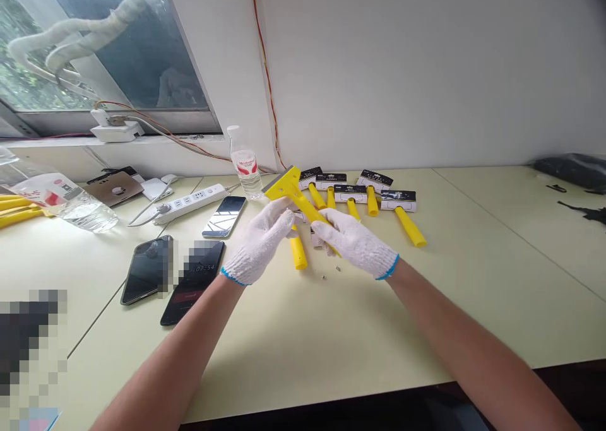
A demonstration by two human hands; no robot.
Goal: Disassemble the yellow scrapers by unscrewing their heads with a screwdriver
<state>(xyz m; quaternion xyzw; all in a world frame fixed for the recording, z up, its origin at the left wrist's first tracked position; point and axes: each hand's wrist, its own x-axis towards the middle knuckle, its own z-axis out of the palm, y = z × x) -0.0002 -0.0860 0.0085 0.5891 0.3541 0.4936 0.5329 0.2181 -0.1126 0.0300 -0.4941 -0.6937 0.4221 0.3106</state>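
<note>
A yellow scraper (303, 205) is held tilted above the table, its wide head up and to the left. My left hand (262, 235), in a white knit glove with a blue cuff edge, is closed at the underside of the scraper's head; its fingertips are partly hidden. Wrapped round the handle is my right hand (355, 240), gloved alike. Behind and below lie several more yellow scrapers with black-and-white cards over their heads, one of them a scraper (411, 226) at the right. Two small metal pieces, probably screws (338, 268), rest on the table below my hands.
Left of my hands lie a white-framed phone (224, 216), a dark phone (148, 270) and a black phone (192, 292). Behind them are a power strip (192, 204) and an upright water bottle (247, 166). Another bottle (71, 204) lies tipped at far left, near yellow handles (21, 211).
</note>
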